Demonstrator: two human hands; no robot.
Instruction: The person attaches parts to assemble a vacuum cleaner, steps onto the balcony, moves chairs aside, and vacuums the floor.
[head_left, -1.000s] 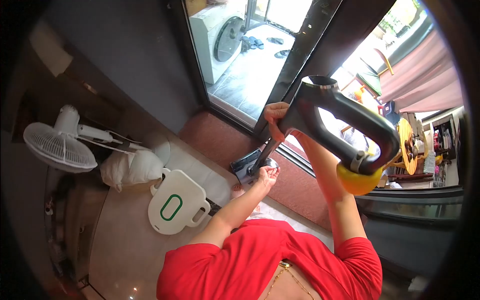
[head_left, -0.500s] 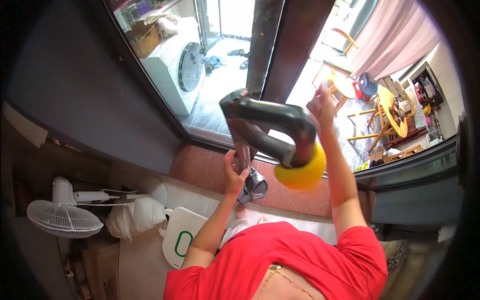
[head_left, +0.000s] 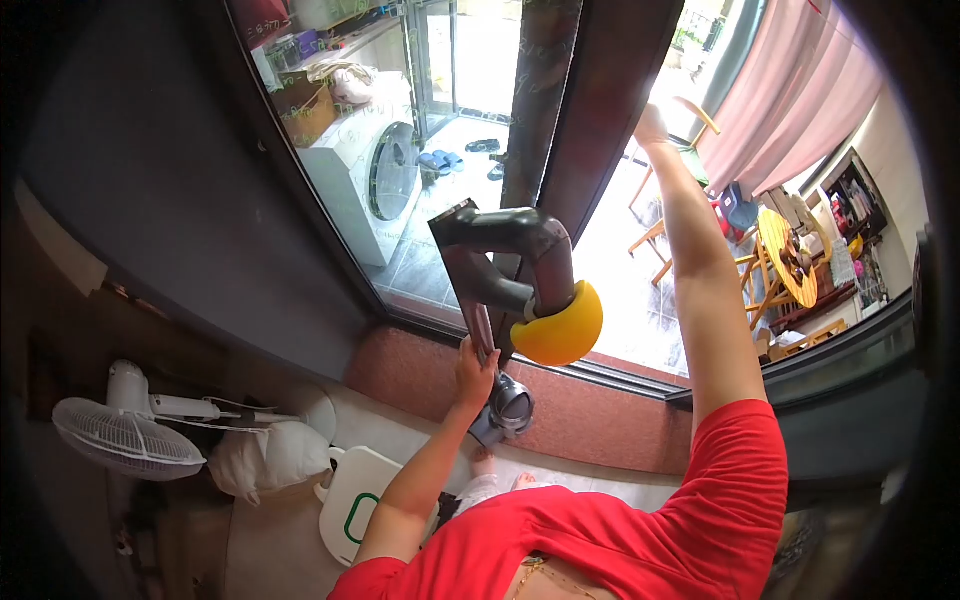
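A long device stands in front of me, with a black looped tube [head_left: 525,230] at its top and a rounded yellow piece [head_left: 560,330] at the tube's end. Its narrow shaft runs down to a grey cylindrical part [head_left: 512,405] near my feet; I cannot tell its exact kind. My left hand [head_left: 477,372] is closed round the shaft, just above the cylinder. Up at the right, my right hand [head_left: 652,125] reaches out beside the dark door frame [head_left: 610,120]. Bright light washes out its fingers, and whether it touches the frame is unclear.
Behind the glass stand a washing machine [head_left: 370,180] and blue slippers [head_left: 440,162]. A wooden table [head_left: 785,255] and a pink curtain [head_left: 790,90] are at the right. To my left are a white fan [head_left: 130,435], a white bag [head_left: 265,450] and a white stool [head_left: 350,500].
My right arm has stretched farther forward and up, away from the looped tube. The tube and yellow piece have shifted left in view. My left hand's fingers have closed round the shaft.
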